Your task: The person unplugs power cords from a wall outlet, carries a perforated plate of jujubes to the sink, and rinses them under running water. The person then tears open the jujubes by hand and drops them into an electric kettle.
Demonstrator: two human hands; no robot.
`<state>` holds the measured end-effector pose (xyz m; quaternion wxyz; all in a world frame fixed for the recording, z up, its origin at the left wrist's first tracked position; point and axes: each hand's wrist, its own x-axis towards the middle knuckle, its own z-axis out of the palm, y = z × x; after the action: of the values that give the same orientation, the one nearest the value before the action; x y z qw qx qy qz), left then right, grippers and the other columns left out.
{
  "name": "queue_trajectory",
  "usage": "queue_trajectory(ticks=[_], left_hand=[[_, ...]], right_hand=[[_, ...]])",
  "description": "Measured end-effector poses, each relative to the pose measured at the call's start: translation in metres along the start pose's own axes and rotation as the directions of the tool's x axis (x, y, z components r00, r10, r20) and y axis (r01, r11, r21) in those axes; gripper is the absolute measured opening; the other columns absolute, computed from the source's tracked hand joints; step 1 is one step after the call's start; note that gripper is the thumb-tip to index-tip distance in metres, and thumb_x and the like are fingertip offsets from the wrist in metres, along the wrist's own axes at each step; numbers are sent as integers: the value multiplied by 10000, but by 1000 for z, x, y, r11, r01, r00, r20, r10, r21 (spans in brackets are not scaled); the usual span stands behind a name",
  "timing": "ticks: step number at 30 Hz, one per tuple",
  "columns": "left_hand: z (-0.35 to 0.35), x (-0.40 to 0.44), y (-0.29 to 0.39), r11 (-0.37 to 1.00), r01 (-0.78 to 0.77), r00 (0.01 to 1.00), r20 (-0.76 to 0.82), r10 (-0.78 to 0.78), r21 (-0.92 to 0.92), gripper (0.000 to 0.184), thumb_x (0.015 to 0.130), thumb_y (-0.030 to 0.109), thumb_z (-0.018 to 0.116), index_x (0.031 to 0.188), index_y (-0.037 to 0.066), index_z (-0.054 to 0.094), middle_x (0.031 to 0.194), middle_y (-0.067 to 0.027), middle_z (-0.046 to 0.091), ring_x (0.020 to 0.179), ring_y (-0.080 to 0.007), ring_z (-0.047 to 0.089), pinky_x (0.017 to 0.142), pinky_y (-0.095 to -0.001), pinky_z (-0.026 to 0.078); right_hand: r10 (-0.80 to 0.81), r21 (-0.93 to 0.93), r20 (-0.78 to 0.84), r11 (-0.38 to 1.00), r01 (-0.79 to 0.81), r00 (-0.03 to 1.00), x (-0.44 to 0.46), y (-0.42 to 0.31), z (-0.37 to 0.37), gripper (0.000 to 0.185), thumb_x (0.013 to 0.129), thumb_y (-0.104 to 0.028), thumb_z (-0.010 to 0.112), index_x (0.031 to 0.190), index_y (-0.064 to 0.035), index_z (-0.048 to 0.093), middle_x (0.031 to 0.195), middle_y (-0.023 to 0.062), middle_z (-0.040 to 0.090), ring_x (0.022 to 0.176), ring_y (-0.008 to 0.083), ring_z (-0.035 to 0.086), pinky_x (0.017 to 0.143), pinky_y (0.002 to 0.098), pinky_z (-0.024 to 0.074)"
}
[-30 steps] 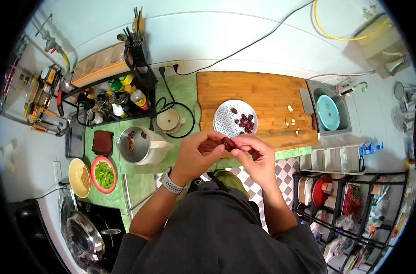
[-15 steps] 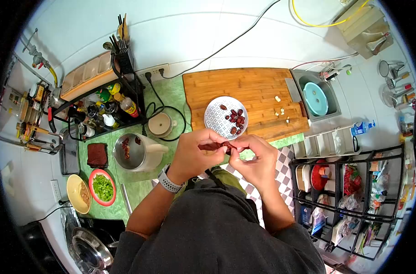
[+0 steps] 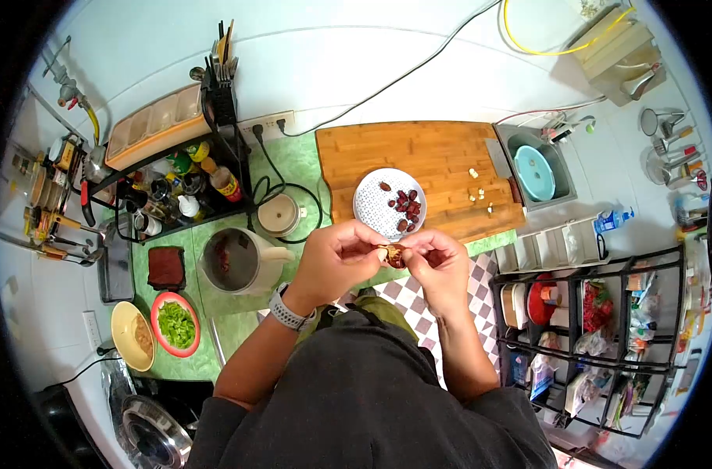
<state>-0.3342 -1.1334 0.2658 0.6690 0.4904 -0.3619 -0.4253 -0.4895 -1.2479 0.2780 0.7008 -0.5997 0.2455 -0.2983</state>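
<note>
Between my two hands is a red date (image 3: 396,256), pulled apart so that its pale brown flesh shows. My left hand (image 3: 342,262), with a watch on its wrist, pinches one side of it. The fingertips of my right hand (image 3: 436,270) grip the other side. Just beyond my fingers a white patterned plate (image 3: 369,209) holds several dark red dates (image 3: 407,205), partly on the cutting board (image 3: 450,164). To the left stands a light-coloured jug (image 3: 271,264) with some reddish pieces inside.
Small pale bits (image 3: 473,173) lie on the board's right side. A sink (image 3: 563,191) holds a blue basin (image 3: 534,170). On the left are a bowl of chopped greens (image 3: 159,322), a yellow bowl (image 3: 121,336), a dark red cloth (image 3: 166,268) and a condiment rack (image 3: 239,156).
The date in my fingers has been opened out, and its lighter inner flesh now faces up. My hands stay close together in nearly the same place. The view has shifted slightly.
</note>
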Motion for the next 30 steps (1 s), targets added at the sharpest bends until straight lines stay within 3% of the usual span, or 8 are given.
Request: queue_trajectory(ticks=[6, 8, 11, 16, 18, 24, 27, 30], left_hand=[[-11, -5, 5, 989, 43, 997, 64, -34, -143, 173, 893, -32, 668, 1062, -62, 645, 1006, -96, 711, 917, -130, 697, 843, -268, 571], [-12, -8, 12, 987, 52, 997, 65, -42, -152, 191, 883, -24, 687, 1066, -56, 644, 1018, -96, 711, 926, -131, 696, 853, -269, 569], [-10, -16, 20, 993, -87, 995, 55, 83, 80, 312, 829, -24, 738, 1106, -25, 594, 1002, -95, 710, 930, -131, 697, 830, -273, 564], [-12, -27, 24, 990, -36, 999, 30, 32, 135, 283, 803, -51, 729, 1056, -27, 604, 951, -85, 727, 893, -125, 708, 810, -264, 563], [-14, -30, 20, 974, -55, 997, 60, 42, 222, 263, 788, -49, 728, 1024, -32, 613, 954, -92, 727, 900, -125, 708, 795, -263, 563], [-5, -36, 8, 982, 115, 977, 163, -139, 147, 203, 769, -30, 746, 937, -24, 633, 935, -75, 722, 884, -103, 688, 789, -255, 556], [2, -39, 1, 973, 212, 937, 263, -230, 94, 190, 789, -34, 741, 940, -13, 627, 949, -58, 714, 901, -98, 673, 803, -254, 549], [14, -42, -6, 972, 234, 913, 350, -208, -31, 188, 806, -31, 734, 953, -7, 618, 974, -57, 708, 896, -102, 672, 812, -260, 550]], right_hand=[[49, 231, 26, 971, -54, 998, -10, 7, 7, 145, 890, 105, 611, 1010, 43, 664, 935, 81, 711, 831, 105, 666, 758, 251, 554], [-32, 87, -5, 996, 33, 999, -13, 4, 12, 157, 884, 103, 635, 1028, 46, 662, 975, 88, 708, 860, 117, 676, 790, 256, 562], [-175, -93, -31, 981, 171, 984, -17, -7, 24, 180, 874, 92, 670, 1047, 46, 675, 1008, 100, 707, 894, 131, 686, 809, 266, 570], [-283, -452, -1, 856, 252, 959, -28, -21, 35, 220, 818, 45, 749, 1034, 23, 715, 955, 126, 719, 877, 159, 708, 766, 266, 571], [-476, -735, 209, 499, 459, 854, -32, -30, 37, 230, 772, 10, 780, 995, 6, 724, 907, 131, 716, 822, 204, 717, 716, 275, 561], [-415, -816, -5, 528, 237, 910, -66, -19, 45, 150, 739, 18, 753, 876, -3, 694, 825, 104, 699, 726, 180, 689, 686, 277, 550], [-220, -457, -293, 887, 65, 930, -88, 4, 32, 116, 808, 47, 720, 917, 26, 685, 870, 60, 705, 755, 96, 639, 713, 244, 530], [5, -104, -325, 994, -41, 946, -107, 6, 16, 124, 865, 66, 683, 985, 32, 681, 918, 70, 705, 804, 88, 639, 738, 242, 529]])
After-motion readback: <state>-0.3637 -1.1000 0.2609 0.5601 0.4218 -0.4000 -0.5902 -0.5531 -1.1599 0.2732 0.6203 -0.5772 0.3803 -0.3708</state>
